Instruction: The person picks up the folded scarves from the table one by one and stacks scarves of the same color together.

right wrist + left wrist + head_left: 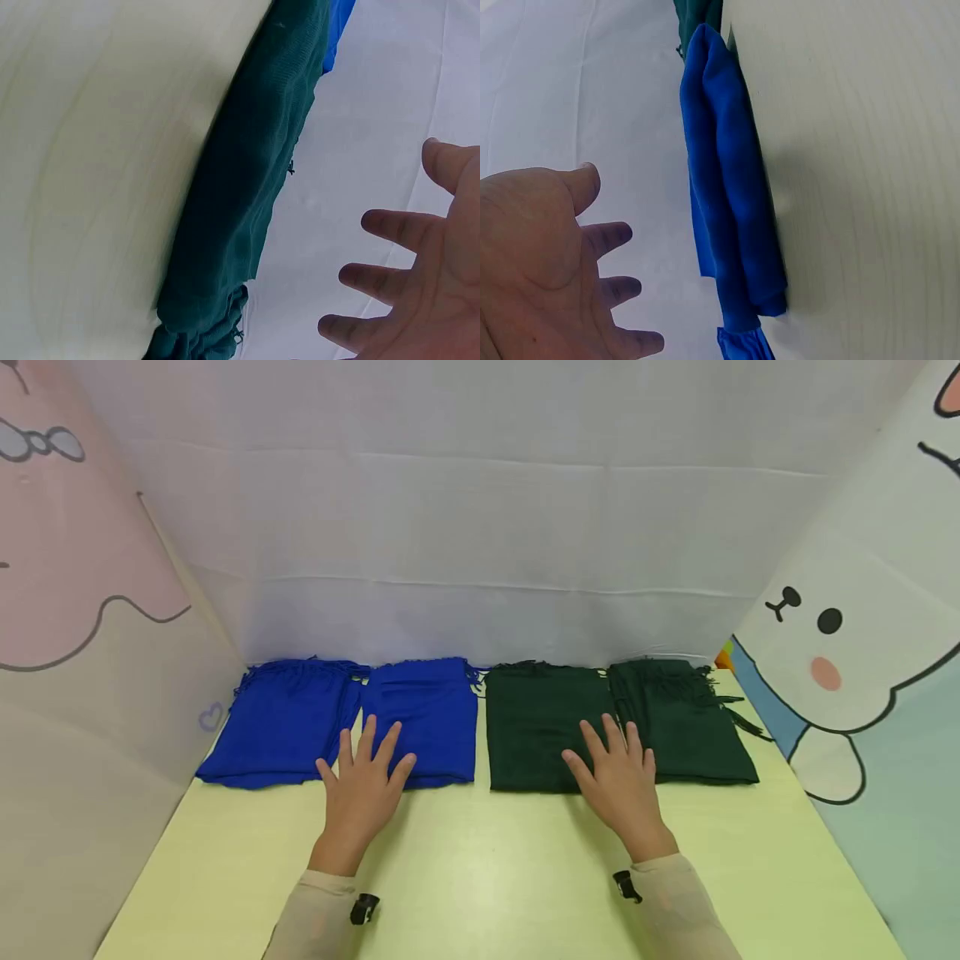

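Note:
Four folded cloths is more than I count, so several fringed scarves lie in a row. On the left are a blue scarf (281,727) and a second blue scarf (435,718); to the right come a dark green scarf (536,727) and another dark green scarf (690,727). My left hand (363,793), fingers spread, hovers before the two blue ones, and the left wrist view shows its palm apart from the cloth. With fingers spread too, my right hand (618,781) is above the near edge of the green pair. Neither hand holds anything.
A pale yellow table (480,877) bears the scarves. Behind them hangs a white cloth wall (480,527). Printed side panels stand left (90,735) and right (900,693) of the table. Each wrist wears a strap with a black buckle (364,909).

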